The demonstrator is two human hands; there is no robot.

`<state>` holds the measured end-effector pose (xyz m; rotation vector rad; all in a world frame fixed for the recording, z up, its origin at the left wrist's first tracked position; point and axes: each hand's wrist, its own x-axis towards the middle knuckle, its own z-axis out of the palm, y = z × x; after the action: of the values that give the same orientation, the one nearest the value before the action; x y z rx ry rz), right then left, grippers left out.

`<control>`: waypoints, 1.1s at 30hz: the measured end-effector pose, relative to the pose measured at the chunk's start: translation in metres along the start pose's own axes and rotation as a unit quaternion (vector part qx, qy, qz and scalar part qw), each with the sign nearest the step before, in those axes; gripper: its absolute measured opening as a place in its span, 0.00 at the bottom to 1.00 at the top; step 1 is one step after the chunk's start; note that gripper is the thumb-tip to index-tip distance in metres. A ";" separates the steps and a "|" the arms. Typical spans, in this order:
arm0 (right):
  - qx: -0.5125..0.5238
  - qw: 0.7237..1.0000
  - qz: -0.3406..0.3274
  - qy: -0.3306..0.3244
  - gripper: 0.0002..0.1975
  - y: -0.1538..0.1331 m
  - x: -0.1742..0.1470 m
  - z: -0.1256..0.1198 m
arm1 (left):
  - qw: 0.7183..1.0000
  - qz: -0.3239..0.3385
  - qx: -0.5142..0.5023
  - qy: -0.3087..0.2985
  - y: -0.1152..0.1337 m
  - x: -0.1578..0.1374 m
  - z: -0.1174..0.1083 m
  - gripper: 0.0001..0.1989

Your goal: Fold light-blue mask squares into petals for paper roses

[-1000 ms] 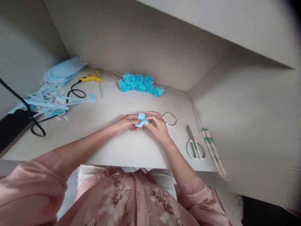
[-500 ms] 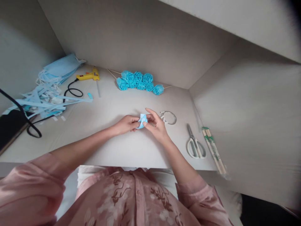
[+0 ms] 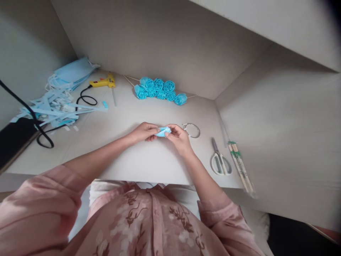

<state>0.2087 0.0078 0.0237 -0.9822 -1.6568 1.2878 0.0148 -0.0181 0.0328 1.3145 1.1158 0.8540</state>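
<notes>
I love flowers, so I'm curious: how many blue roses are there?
9 visible blue roses, bunched near the back wall: 4 in the rear row, 5 in the front row, counting the rightmost. They overlap, so others may be hidden.

The only view looks from the wearer's head, facing forward and steeply down, close over the pink shirt (image 3: 157,224) at six o'clock. It is wide: the fingers (image 3: 175,127) fall near the centre, the bench (image 3: 149,163) spreads around them, with the back wall (image 3: 149,39) toward twelve and side walls (image 3: 282,142) at ten and three.
</notes>
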 end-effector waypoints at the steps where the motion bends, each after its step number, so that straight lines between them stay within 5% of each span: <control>1: 0.021 1.000 0.009 0.013 0.16 -0.001 0.001 -0.001 | 0.999 0.026 -0.022 0.003 -0.001 0.000 0.001 0.16; 6: 0.075 0.996 0.033 0.025 0.18 -0.003 0.002 -0.004 | 0.992 0.114 -0.049 0.029 -0.006 0.001 0.010 0.25; 14: 0.057 0.997 0.031 -0.029 0.23 0.000 0.001 0.003 | 0.980 0.138 0.056 0.130 -0.004 -0.003 0.012 0.15; 22: -0.019 0.999 0.027 -0.020 0.13 -0.001 -0.002 -0.002 | 0.978 0.141 0.101 0.119 -0.002 -0.006 0.014 0.11; 27: -0.067 0.997 -0.034 0.025 0.12 -0.006 -0.003 -0.004 | 0.987 0.100 -0.121 0.044 -0.003 -0.004 0.014 0.20; 30: -0.098 0.992 -0.073 0.023 0.14 -0.009 -0.003 -0.004 | 0.952 0.053 -0.301 -0.002 -0.004 -0.003 0.013 0.26; 33: -0.107 0.991 -0.082 0.016 0.14 -0.010 -0.004 -0.005 | 0.932 0.007 -0.362 -0.024 -0.007 -0.001 0.012 0.26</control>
<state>0.2140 0.0042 0.0338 -0.9629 -1.8377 0.9950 0.0252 -0.0236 0.0250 0.7160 0.6440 1.0993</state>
